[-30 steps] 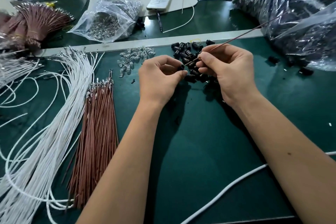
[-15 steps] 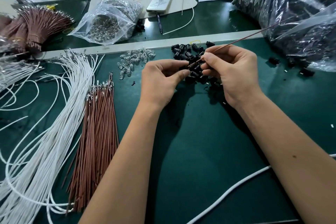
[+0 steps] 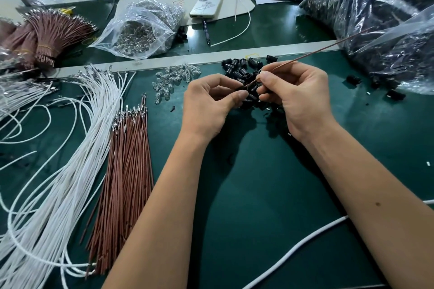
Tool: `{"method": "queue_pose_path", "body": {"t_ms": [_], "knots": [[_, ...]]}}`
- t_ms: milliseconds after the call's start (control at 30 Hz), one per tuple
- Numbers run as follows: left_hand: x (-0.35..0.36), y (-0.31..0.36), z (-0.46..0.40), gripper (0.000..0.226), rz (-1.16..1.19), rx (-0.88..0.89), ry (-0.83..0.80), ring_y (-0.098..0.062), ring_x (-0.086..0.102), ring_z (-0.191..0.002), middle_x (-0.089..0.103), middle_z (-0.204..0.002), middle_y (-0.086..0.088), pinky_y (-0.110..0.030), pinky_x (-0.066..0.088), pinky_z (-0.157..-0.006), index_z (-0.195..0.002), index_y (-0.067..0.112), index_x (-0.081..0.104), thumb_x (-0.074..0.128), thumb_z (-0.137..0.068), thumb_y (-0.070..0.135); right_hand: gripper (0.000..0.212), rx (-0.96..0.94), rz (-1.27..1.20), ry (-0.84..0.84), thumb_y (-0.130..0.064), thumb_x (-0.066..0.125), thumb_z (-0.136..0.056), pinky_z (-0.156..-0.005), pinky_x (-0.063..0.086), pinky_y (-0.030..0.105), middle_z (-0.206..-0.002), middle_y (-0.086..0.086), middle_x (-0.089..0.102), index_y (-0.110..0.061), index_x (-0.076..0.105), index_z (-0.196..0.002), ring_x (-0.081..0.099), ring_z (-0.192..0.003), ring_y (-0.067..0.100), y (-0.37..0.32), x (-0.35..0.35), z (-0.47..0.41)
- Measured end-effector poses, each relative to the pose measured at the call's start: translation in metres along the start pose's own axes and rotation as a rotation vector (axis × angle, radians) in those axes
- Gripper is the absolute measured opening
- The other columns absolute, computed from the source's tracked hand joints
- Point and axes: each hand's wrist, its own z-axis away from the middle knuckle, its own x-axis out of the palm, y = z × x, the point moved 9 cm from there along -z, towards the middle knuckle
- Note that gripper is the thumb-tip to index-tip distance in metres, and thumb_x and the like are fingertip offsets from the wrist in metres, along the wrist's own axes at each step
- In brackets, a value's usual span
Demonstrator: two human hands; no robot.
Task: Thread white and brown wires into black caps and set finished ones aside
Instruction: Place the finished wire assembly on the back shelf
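My right hand pinches a single brown wire near its lower tip; the wire slants up to the right. My left hand pinches a black cap between thumb and fingers, mostly hidden, and the wire's tip meets it. Both hands hover over a small heap of loose black caps on the green mat. Loose brown wires lie left of my left forearm. A long sheaf of white wires lies further left.
Clear small bulbs lie left of the caps. A clear bag of bulbs, a phone, a pen and tied brown wire bundles sit behind a grey strip. Big bags of black parts fill the right. A white cord crosses bottom right.
The two hands have stayed together over the caps; the wire's tip has stayed at the cap in my left fingers, with only slight shifts of the fingers.
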Motion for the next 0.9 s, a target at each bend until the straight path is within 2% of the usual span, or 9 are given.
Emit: {"method": "queue_pose_path", "body": {"t_ms": [167,267,433,567,667,767,833,900], "knots": [[0.005,0.002,0.000,0.011,0.087,-0.001,-0.025,-0.010,0.068,-0.062,0.075,-0.071,-0.005,-0.018,0.053,-0.063,-0.092,0.002,0.076,0.080,-0.082,0.002,0.009,0.011,0.009,-0.018,0.001,0.078,-0.088,-0.055,0.055,0.024,-0.075,0.007,0.075,-0.007,0.074,-0.090,0.068,-0.059,0.016,0.002,0.002,0.001],[0.010,0.005,0.002,0.012,0.119,0.008,-0.037,-0.010,0.068,-0.061,0.076,-0.074,-0.010,-0.016,0.051,-0.061,-0.094,-0.002,0.076,0.079,-0.083,0.002,0.011,-0.007,0.058,-0.036,0.000,0.079,-0.087,-0.049,0.050,0.023,-0.072,0.004,0.075,-0.008,0.073,-0.087,0.065,-0.056,0.014,0.002,0.007,0.004],[0.014,0.009,0.004,0.011,0.072,0.042,-0.054,-0.020,0.073,-0.069,0.077,-0.078,-0.010,-0.024,0.054,-0.064,-0.091,0.005,0.077,0.082,-0.082,0.007,0.015,-0.002,0.112,-0.066,-0.003,0.081,-0.083,-0.045,0.040,0.020,-0.065,0.003,0.071,-0.015,0.077,-0.075,0.052,-0.048,0.009,-0.002,0.008,0.003],[0.015,0.015,0.005,0.012,0.037,0.080,-0.070,-0.014,0.071,-0.074,0.077,-0.079,-0.005,-0.029,0.057,-0.070,-0.088,0.009,0.077,0.085,-0.079,0.012,0.007,0.019,0.065,-0.155,-0.009,0.077,-0.085,-0.047,0.041,0.020,-0.072,0.008,0.074,-0.014,0.080,-0.080,0.058,-0.057,0.012,-0.004,0.014,0.005],[0.012,0.016,0.006,0.014,0.082,0.070,-0.055,-0.019,0.070,-0.074,0.076,-0.081,-0.014,-0.036,0.058,-0.073,-0.087,0.005,0.075,0.086,-0.078,0.009,0.004,0.031,0.126,-0.204,-0.017,0.080,-0.085,-0.049,0.040,0.018,-0.076,0.008,0.075,-0.019,0.083,-0.085,0.061,-0.064,0.009,-0.003,0.016,0.005],[0.015,0.015,0.008,0.023,0.143,0.035,-0.062,-0.021,0.071,-0.071,0.076,-0.083,-0.018,-0.032,0.059,-0.071,-0.093,-0.001,0.069,0.085,-0.078,0.002,0.012,0.072,0.151,-0.245,-0.024,0.080,-0.082,-0.051,0.040,0.018,-0.082,0.009,0.076,-0.023,0.084,-0.094,0.062,-0.070,0.011,0.002,0.018,0.006],[0.017,0.013,0.008,0.032,0.215,-0.011,-0.052,-0.029,0.073,-0.076,0.075,-0.089,-0.023,-0.040,0.061,-0.077,-0.106,0.000,0.065,0.083,-0.079,0.000,0.019,0.049,0.142,-0.241,-0.028,0.079,-0.083,-0.050,0.042,0.020,-0.085,0.004,0.074,-0.024,0.081,-0.102,0.061,-0.072,0.012,0.000,0.020,0.007],[0.015,0.011,0.007,0.034,0.357,-0.065,0.004,-0.032,0.072,-0.083,0.072,-0.096,-0.027,-0.046,0.060,-0.086,-0.113,0.004,0.067,0.079,-0.082,-0.002,0.018,-0.029,0.225,-0.194,-0.035,0.078,-0.086,-0.050,0.044,0.022,-0.083,-0.003,0.073,-0.024,0.077,-0.100,0.062,-0.069,0.010,-0.006,0.020,0.008]]}}
